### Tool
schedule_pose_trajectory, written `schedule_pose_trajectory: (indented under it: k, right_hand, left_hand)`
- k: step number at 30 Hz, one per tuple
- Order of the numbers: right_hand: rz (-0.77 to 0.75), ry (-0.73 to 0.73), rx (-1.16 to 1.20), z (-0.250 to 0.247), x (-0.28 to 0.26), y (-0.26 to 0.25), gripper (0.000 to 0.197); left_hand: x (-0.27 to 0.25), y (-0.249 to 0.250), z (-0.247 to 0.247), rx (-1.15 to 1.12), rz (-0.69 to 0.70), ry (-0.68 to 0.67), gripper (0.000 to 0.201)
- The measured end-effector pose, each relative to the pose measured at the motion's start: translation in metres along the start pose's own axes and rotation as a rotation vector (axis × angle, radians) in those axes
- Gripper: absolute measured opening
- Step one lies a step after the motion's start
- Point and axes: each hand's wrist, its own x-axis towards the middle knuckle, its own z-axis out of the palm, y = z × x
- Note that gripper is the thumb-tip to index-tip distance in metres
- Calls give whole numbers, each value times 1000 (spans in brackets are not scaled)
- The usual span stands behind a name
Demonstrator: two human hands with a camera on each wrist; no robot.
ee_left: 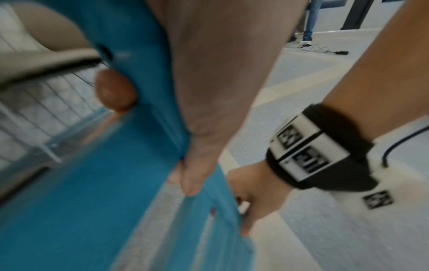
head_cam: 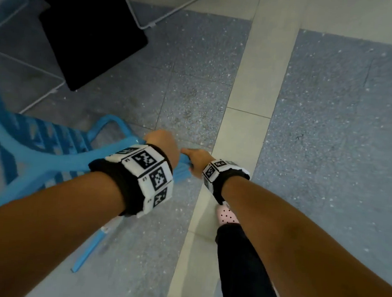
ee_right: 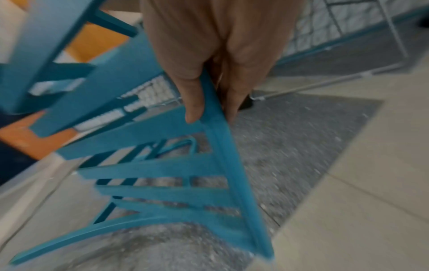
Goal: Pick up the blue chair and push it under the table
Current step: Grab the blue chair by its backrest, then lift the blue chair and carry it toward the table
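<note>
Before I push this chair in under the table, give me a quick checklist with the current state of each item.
1. Left hand grips the blue chair: ok, fingers curled round its top edge.
2. Right hand grips the chair: ok, wrapped on the same edge.
3. Chair lifted off the floor: cannot tell, frames are blurred.
4. Chair aimed at the table's black base: ok, base is ahead.
5. Foot out of the chair's path: ok, it is to the right.
6. Gap under table: cannot tell.
</note>
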Motion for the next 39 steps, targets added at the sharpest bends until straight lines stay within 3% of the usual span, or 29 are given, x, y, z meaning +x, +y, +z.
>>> schedule_pose_trajectory:
  k: [3, 7, 13, 17, 18, 21, 27, 30, 35, 39]
  right_hand:
    - [-57, -77, -71, 0, -51, -67, 50]
    - [-146, -133, -74, 23, -116, -168, 40]
    - [-180, -58, -164, 67, -199, -312, 36]
    - [-223, 40, -386, 89, -243, -392, 8]
    - [-238, 66, -448, 95, -253, -410, 11]
    - [-276, 155, -616, 113, -270, -456, 35]
    - [-386, 244, -794, 151, -275, -527, 29]
    - [-467, 253, -809, 166, -267, -559, 29]
    - [-521, 248, -857, 169, -241, -584, 30]
    - [-608, 169, -1040, 187, -225, -618, 28]
  left_hand:
    - [-79, -19, 24, 50, 20, 20, 30]
    - [-199, -46, 72, -92, -66, 76, 31]
    - [-351, -72, 179, -154, -212, 229, 28]
    - [-429, -74, 252, -236, -301, 369, 31]
    - [-446, -71, 271, -260, -331, 397, 32]
    - [-482, -61, 331, -355, -418, 499, 32]
    - [-526, -26, 426, -517, -595, 696, 33]
    - [-527, -10, 472, -637, -748, 818, 41]
    - [-534, 35, 527, -909, -963, 767, 26]
    - [-534, 76, 563, -1068, -1163, 760, 30]
